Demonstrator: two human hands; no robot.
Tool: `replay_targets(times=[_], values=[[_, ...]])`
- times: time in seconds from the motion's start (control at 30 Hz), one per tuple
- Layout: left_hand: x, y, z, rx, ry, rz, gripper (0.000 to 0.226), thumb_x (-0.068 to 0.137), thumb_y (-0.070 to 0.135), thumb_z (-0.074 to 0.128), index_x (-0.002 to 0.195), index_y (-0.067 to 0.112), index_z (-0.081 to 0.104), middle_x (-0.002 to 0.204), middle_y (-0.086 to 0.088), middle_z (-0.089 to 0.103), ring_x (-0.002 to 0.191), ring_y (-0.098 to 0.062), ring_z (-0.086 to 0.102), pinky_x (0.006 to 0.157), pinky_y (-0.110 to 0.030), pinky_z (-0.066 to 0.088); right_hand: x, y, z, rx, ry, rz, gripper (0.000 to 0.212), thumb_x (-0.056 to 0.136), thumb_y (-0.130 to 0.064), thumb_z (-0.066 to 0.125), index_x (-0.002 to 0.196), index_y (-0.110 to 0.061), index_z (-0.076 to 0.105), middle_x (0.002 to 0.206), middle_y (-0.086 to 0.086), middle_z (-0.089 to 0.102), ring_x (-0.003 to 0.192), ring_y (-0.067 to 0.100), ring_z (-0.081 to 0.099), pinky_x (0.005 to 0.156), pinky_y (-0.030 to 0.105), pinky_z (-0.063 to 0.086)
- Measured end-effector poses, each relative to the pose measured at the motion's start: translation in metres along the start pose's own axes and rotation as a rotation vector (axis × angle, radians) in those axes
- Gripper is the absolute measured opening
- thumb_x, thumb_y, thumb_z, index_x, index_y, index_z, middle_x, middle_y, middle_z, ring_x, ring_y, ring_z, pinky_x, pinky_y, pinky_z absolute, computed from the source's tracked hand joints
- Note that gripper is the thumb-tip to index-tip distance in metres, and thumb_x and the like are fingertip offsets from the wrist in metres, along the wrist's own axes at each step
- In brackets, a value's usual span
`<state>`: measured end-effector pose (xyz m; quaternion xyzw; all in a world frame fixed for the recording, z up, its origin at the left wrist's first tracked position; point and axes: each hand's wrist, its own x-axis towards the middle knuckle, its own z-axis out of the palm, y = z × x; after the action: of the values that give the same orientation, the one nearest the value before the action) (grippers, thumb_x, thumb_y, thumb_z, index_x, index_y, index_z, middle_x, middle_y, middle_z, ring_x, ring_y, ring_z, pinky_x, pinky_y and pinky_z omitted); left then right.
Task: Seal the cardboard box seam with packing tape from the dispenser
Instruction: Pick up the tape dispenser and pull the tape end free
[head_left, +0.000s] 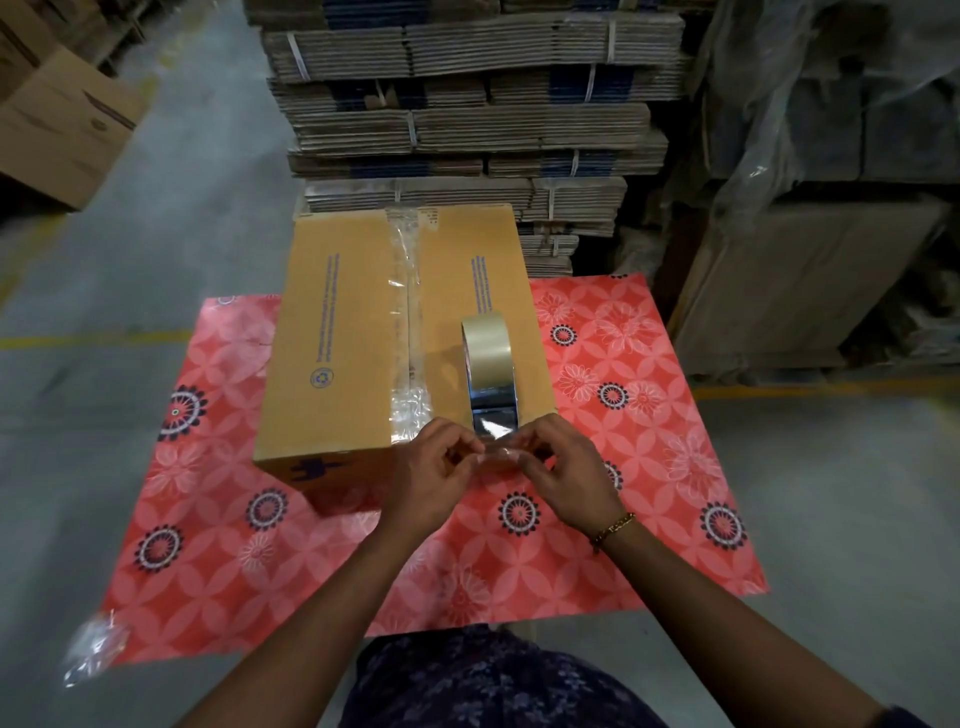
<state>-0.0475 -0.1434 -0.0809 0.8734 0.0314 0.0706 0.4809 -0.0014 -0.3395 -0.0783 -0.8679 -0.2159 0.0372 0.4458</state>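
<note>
A closed brown cardboard box (343, 332) lies on a red flowered sheet (597, 519). Clear tape (408, 332) runs along its centre seam, wrinkled near the front edge. A roll of clear packing tape (488, 358) stands on edge on the box's right flap. Its loose end (493, 431) stretches toward me. My left hand (434, 467) and my right hand (558, 467) meet at the box's near edge, both pinching that tape end between thumb and fingers. No dispenser body shows.
Tall stacks of bundled flat cardboard (467, 104) rise right behind the box. An open carton (62, 124) sits far left. Plastic-wrapped pallets (831, 156) stand on the right. A crumpled piece of clear plastic (93, 649) lies at the sheet's near left corner, on a grey concrete floor (156, 260).
</note>
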Motion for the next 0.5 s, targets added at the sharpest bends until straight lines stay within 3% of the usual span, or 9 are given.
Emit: replay_targets(times=[0.13, 0.27, 0.37, 0.5], values=[[0.0, -0.001, 0.0, -0.114, -0.033, -0.075, 0.009, 0.083, 0.009, 0.079, 0.085, 0.015, 0.073, 0.09, 0.003, 0.066, 0.078, -0.003, 0.061, 0.069, -0.01, 0.043, 0.004, 0.005, -0.005, 0.003, -0.04, 0.022, 0.005, 0.088, -0.021, 0.07, 0.092, -0.023, 0.067, 0.088, -0.007, 0.06, 0.079, 0.01, 0.059, 0.07, 0.037, 0.053], [-0.001, 0.0, 0.001, -0.26, -0.086, -0.179, 0.007, 0.085, 0.013, 0.08, 0.085, 0.014, 0.073, 0.084, 0.002, 0.071, 0.072, -0.001, 0.063, 0.068, -0.015, 0.049, 0.007, 0.006, -0.012, 0.065, -0.111, 0.09, 0.003, 0.088, -0.021, 0.071, 0.089, -0.023, 0.069, 0.086, -0.007, 0.066, 0.076, 0.009, 0.061, 0.069, 0.03, 0.053], [0.001, -0.001, 0.003, -0.35, -0.079, -0.282, 0.009, 0.085, 0.016, 0.08, 0.082, 0.017, 0.072, 0.074, 0.006, 0.07, 0.066, -0.005, 0.064, 0.059, -0.024, 0.054, 0.011, 0.006, -0.016, 0.178, -0.158, 0.179, 0.005, 0.087, -0.019, 0.072, 0.086, -0.024, 0.07, 0.078, -0.005, 0.071, 0.068, 0.004, 0.062, 0.065, 0.022, 0.05], [0.003, 0.004, 0.007, -0.452, -0.042, -0.395, 0.011, 0.086, 0.011, 0.078, 0.081, 0.009, 0.069, 0.079, -0.013, 0.07, 0.065, -0.02, 0.068, 0.052, -0.035, 0.058, 0.018, 0.002, -0.019, 0.273, -0.218, 0.29, 0.01, 0.088, -0.009, 0.072, 0.082, -0.017, 0.069, 0.064, -0.012, 0.065, 0.059, -0.001, 0.058, 0.054, 0.012, 0.043]])
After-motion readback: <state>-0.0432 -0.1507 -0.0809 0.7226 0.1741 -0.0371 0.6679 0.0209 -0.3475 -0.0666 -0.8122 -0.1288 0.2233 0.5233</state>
